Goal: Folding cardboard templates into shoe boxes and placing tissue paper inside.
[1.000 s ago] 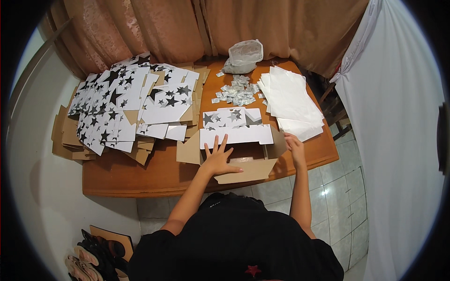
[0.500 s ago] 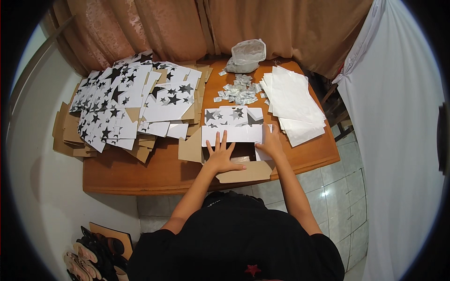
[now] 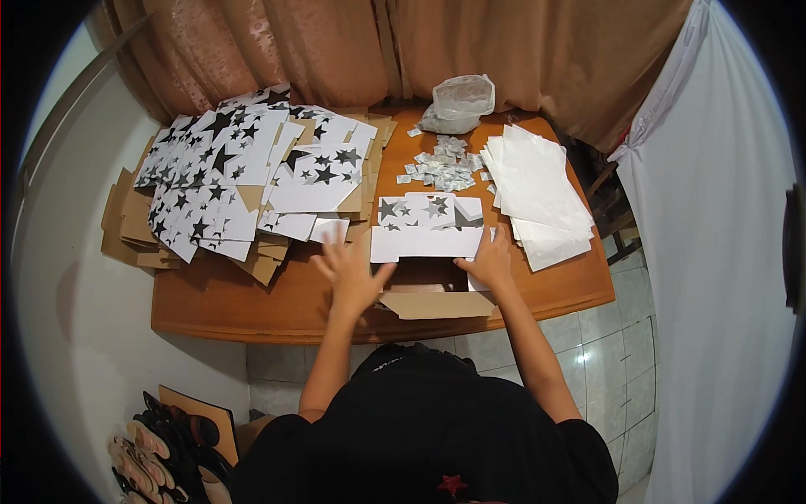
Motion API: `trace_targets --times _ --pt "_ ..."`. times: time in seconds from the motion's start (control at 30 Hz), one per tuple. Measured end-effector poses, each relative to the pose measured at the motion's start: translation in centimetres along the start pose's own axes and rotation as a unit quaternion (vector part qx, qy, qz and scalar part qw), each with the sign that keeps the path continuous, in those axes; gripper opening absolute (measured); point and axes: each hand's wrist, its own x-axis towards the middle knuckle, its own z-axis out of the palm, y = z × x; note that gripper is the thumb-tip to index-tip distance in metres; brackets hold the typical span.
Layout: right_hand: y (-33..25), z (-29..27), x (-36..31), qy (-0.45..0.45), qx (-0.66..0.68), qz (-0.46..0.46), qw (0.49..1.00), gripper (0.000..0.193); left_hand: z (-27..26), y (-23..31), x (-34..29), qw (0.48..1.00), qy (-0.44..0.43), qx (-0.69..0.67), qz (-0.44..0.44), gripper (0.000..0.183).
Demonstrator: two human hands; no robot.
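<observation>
In front of me on the table lies a cardboard box, white with black and grey stars outside and brown inside. Its near side gapes open, and a brown flap hangs toward me. My left hand is beside the box's left end, fingers spread and slightly blurred, with its thumb close to the box's corner. My right hand grips the right end, the thumb at the opening and the fingers along the outside. The left side flap is mostly hidden behind my left hand.
Flat star-printed cardboard pieces are piled at the left. Small silvery sachets lie beyond the box, near an open clear plastic bag. White sheets are stacked at the right. The wooden table's front edge is close to me.
My left hand has lifted off the box's top and moved left to its left end. The left side flap no longer sticks out plainly. My right hand stays at the right end.
</observation>
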Motion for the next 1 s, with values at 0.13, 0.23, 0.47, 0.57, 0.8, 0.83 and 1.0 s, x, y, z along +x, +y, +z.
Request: trace_targets --times 0.13,0.23,0.47,0.57,0.8,0.83,1.0 --pt "-1.0 -1.3 0.9 -0.05 -0.02 -0.019 0.998 0.101 -0.6 -4.0 -0.1 0.986 0.072 0.022 -0.149 0.069" --pt "-1.5 -1.6 1.2 -0.086 -0.037 -0.022 0.995 0.103 -1.9 -3.7 0.1 0.95 -0.118 -0.199 -0.211 0.065" --pt "-1.2 -0.5 1.4 -0.11 -0.04 -0.029 0.993 0.097 1.1 -1.5 -0.6 0.939 -0.077 -0.295 0.158 0.062" --pt "-1.1 -0.6 1.2 -0.101 -0.039 -0.037 0.993 0.095 1.6 -0.7 -0.3 0.932 -0.182 -0.238 0.205 0.061" --pt "-1.3 -0.7 0.9 -0.091 -0.038 -0.038 0.994 0.091 2.4 -0.1 -0.1 0.939 -0.231 -0.142 0.212 0.071" --pt "-1.2 -0.6 0.9 -0.087 -0.042 -0.038 0.995 0.09 2.2 0.1 0.1 0.936 -0.263 -0.116 0.204 0.072" --pt "-1.3 -0.8 1.0 -0.083 -0.038 -0.032 0.995 0.093 2.9 -0.4 0.1 0.927 -0.308 -0.063 0.202 0.076"
